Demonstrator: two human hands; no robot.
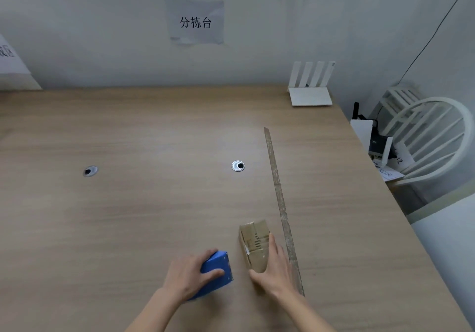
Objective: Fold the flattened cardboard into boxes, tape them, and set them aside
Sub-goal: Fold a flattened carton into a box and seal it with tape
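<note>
Left hand (186, 276) around blue dispenser (216, 270), mid-table (154, 203).

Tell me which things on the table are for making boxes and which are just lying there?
For the job:
- small cardboard box, taped, held by the right hand
- blue tape dispenser, gripped by the left hand
- long strip beside the box, probably tape or cardboard

Just lying about:
- white router at the table's far corner
- paper sign on the wall
- white chair holding oddments
</note>
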